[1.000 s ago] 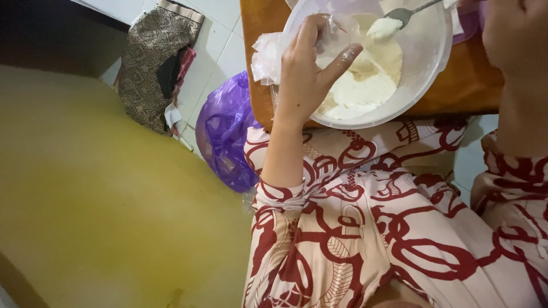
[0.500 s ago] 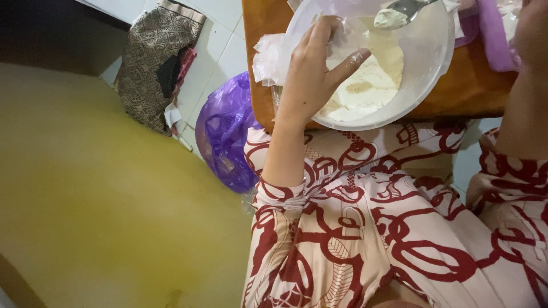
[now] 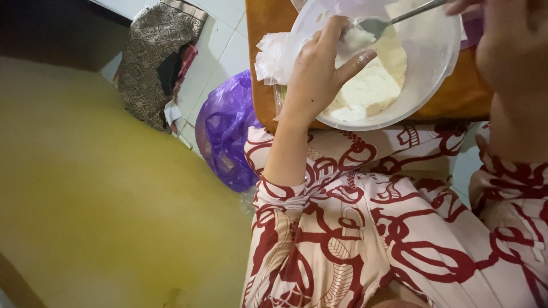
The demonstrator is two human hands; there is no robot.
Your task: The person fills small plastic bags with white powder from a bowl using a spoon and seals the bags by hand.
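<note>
At the near edge of the orange-brown tabletop (image 3: 456,102), a clear plastic bowl (image 3: 434,68) holds a heap of white and pale yellow flour (image 3: 374,88). The left hand (image 3: 317,74) rests on the bowl's left rim, fingers spread over the edge and thumb stretched inward above the flour; this grip is loose, steadying the rim rather than closing round it. Just left of that hand, crumpled clear plastic wrap (image 3: 271,54) lies against the bowl's outer wall. The right hand (image 3: 508,51) sits at the upper right, its grip closed on the handle of a metal spoon (image 3: 379,24). The spoon reaches left from this grip across the bowl, its scoop carrying a little white flour and hanging just beside the left thumb. Below the bowl, toward the person, lies a lap in cream cloth with dark red patterns. On the tiled floor, left of the left hand, sit a purple plastic bag (image 3: 225,131) and, farther left, a brown patterned cloth bag (image 3: 154,63).
</note>
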